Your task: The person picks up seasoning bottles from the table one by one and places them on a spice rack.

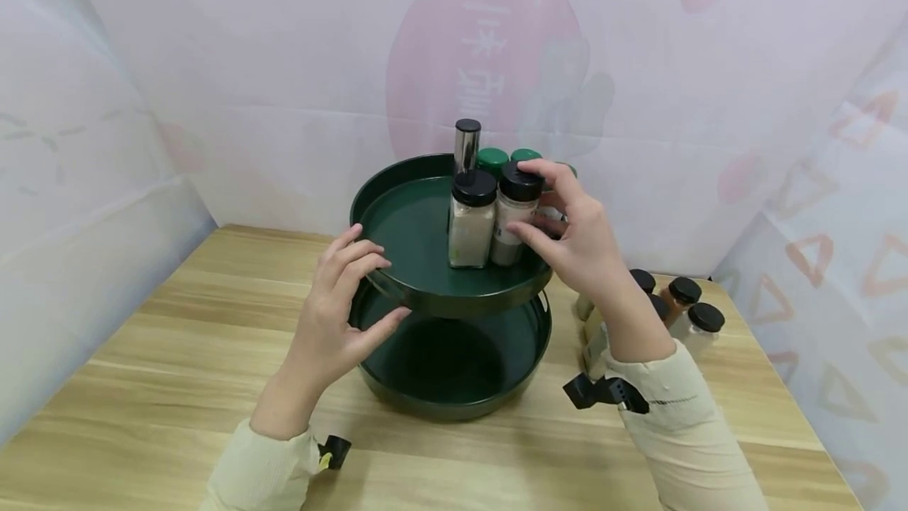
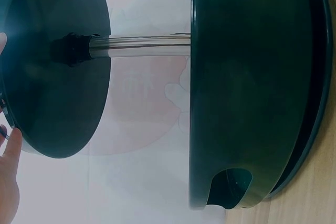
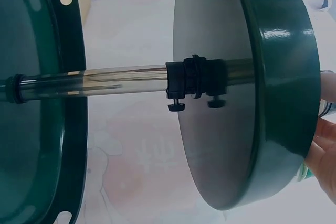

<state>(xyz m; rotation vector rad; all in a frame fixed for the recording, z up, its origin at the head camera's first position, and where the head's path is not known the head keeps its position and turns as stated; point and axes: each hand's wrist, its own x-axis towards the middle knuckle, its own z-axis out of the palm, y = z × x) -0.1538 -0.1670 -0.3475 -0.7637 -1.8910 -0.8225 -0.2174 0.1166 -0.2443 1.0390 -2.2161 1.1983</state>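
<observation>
A two-tier dark green round rack stands on the table in the head view. On its upper tray (image 1: pixel 407 219), my right hand (image 1: pixel 585 239) grips a round clear jar (image 1: pixel 512 215) with a black cap and pale contents. The index finger reaches over the cap and the thumb lies against the side. A square clear jar (image 1: pixel 471 235) with pale powder and a black cap stands just left of it. At the tray's near left rim, my left hand (image 1: pixel 333 318) holds on, fingers over the edge and thumb on the outer side. The jars are hidden in the left wrist view.
The lower tray (image 1: pixel 362 373) sits below, joined by a metal post (image 2: pixel 142 45). Behind the jars are green caps (image 1: pixel 493 158) and the post's top (image 1: pixel 467 140). Several black-capped jars (image 1: pixel 682 294) stand on the table (image 1: pixel 177 353) at right, partly hidden by my arm.
</observation>
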